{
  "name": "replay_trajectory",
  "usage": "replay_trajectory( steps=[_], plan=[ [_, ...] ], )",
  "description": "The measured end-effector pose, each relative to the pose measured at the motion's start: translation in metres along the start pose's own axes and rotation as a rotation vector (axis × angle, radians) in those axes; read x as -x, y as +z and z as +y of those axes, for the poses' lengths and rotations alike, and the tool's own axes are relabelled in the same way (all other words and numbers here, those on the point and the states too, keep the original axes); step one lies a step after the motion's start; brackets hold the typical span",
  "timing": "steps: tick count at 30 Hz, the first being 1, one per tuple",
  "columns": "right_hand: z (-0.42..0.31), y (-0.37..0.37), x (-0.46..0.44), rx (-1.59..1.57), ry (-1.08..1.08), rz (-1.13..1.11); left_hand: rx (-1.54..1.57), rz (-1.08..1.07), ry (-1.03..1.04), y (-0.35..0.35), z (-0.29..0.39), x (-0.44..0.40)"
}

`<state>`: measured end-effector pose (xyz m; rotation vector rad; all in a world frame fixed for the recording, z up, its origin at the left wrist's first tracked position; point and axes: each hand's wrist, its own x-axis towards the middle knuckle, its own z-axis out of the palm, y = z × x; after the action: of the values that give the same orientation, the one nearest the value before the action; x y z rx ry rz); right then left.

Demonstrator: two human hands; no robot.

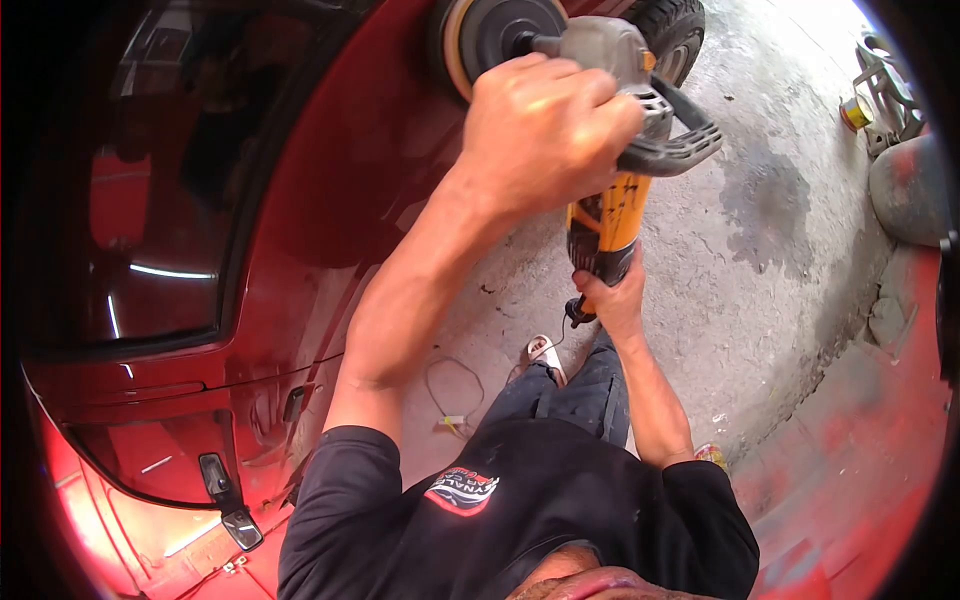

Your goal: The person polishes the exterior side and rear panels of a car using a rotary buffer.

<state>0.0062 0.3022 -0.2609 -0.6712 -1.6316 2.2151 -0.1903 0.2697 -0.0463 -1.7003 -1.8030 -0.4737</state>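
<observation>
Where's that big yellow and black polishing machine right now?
In the head view, the polisher is in the upper middle, held by the left hand and right hand, with its round pad beside the red car.

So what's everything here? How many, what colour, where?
polisher: one, yellow, black and grey, between hands
pad: one, dark with tan rim, top
car: one, red, left
big window: one, dark, far left
wheel: one, dark, top
floor: one, grey, centre and right
floor stain: one, dark, upper right
can: one, yellow and red, upper right
clutter: count unclear, mostly grey, right edge
shoe: one, white, centre
trousers: one pair, dark, below centre
shirt: one, black, bottom
left hand: one, bare, polisher's front
right hand: one, bare, polisher's grip
</observation>
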Motion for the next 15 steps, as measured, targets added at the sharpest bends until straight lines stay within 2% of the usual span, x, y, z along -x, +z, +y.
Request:
replay_trajectory(
  steps=[2,5,8,9,12,13,15],
  plan=[
    [0.004,-0.001,-0.007,-0.062,0.038,0.010,0.004,0.031,0.006,0.006,-0.003,-0.002],
    [-0.002,0.009,0.002,-0.018,-0.014,0.008,-0.005,0.032,-0.011,-0.005,-0.001,0.011],
    [0.019,0.021,0.027,0.012,-0.076,-0.038,-0.022,-0.021,-0.047,-0.047,0.016,0.045],
    [0.012,0.026,0.040,0.121,-0.052,-0.061,-0.074,-0.028,-0.058,-0.062,0.023,0.060],
    [0.028,0.044,0.081,0.134,0.031,-0.166,-0.056,-0.011,-0.083,-0.115,0.045,0.102],
    [0.039,0.050,0.095,0.096,0.059,-0.221,-0.095,-0.121,-0.189,-0.140,0.063,0.110],
    [0.043,0.065,0.120,0.128,-0.077,-0.315,-0.113,-0.130,-0.270,-0.174,0.085,0.140]
  ],
)
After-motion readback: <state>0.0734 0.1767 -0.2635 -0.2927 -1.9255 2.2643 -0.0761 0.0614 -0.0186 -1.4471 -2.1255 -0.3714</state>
